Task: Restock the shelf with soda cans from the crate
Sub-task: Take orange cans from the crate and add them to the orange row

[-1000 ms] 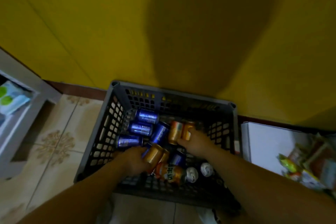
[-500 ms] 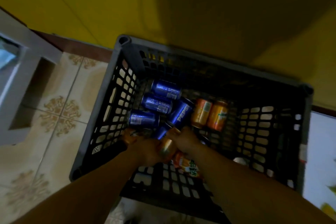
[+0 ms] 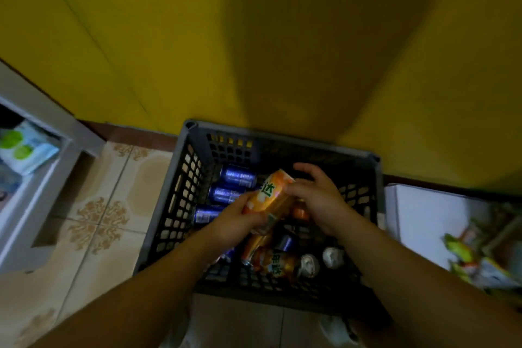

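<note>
Orange metal catches the dim light: an orange can [image 3: 271, 195] is held just above a dark plastic crate [image 3: 282, 137], which sits on the floor against a yellow wall [image 3: 141, 37]. Our left hand [image 3: 234, 223] grips the can's lower end, fingers wrapped round it. Our right hand [image 3: 316, 195] touches the upper end with its thumb, fingers loosely spread, and we cannot tell whether it truly grips. The can's long axis tilts from the left hand, near us, up and away toward the right hand. The pale shelf [image 3: 34, 206] stands to the left of the crate, so we judge the left hand the nearer one for carrying it across. Inside the crate we count three blue cans [image 3: 226, 193] lying side by side along the left wall and a fourth blue can [image 3: 285, 241] half hidden near the middle. There are also at least three more orange cans [image 3: 275, 263] and two silver can tops [image 3: 309, 264] facing up.
</note>
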`<state>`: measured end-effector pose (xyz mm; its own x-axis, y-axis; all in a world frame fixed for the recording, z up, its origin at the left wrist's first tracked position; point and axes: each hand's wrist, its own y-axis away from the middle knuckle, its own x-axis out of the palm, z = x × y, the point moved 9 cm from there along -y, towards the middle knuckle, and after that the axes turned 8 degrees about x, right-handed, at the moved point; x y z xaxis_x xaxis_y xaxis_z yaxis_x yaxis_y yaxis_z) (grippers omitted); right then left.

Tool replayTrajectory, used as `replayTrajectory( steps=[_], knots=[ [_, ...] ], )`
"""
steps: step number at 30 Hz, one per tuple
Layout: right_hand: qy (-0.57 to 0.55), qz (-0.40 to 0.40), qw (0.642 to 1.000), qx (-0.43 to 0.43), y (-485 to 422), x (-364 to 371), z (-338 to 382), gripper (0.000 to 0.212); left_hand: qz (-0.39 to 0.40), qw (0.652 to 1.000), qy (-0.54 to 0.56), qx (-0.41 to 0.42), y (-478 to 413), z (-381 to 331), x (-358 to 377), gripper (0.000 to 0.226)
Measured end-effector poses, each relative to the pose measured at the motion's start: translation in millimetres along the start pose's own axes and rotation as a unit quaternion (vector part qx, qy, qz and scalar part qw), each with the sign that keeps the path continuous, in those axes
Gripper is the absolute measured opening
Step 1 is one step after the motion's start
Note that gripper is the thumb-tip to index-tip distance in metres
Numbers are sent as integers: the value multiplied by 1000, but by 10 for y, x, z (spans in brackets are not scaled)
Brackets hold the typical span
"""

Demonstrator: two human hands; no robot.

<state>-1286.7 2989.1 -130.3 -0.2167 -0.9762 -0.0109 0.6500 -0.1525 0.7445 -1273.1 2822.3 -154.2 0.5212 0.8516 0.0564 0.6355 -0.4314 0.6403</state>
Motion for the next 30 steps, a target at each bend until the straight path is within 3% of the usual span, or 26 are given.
replayTrajectory(
  steps=[3,6,10,14,19,23,27,30],
  knots=[
    [-70,-9,996,-56,531,-257,551,52,-28,996,13,85,318,-772,266,56],
    [-138,-12,982,-127,1142,-450,1055,22,-43,981,-20,190,708,-1591,560,62],
    [-86,-48,970,-221,2102,-757,1607,35,-27,948,-62,310,1330,-2424,1038,61],
    [-93,-114,943,-298,3070,-1279,1946,49,32,938,-5,346,1908,-2892,1557,65],
    [-101,-115,922,-357,4057,-1758,2104,24,75,900,-37,428,2577,-3386,2292,76],
    [-46,-168,910,-375,4719,-2237,2048,22,132,872,-79,465,2983,-3575,2953,83],
    [3,-262,890,-374,5309,-2768,1754,45,193,850,-120,475,3213,-3628,3636,81],
    [-36,-310,875,-369,5655,-3172,1476,53,244,824,-157,486,3321,-3604,4182,75]
  ],
)
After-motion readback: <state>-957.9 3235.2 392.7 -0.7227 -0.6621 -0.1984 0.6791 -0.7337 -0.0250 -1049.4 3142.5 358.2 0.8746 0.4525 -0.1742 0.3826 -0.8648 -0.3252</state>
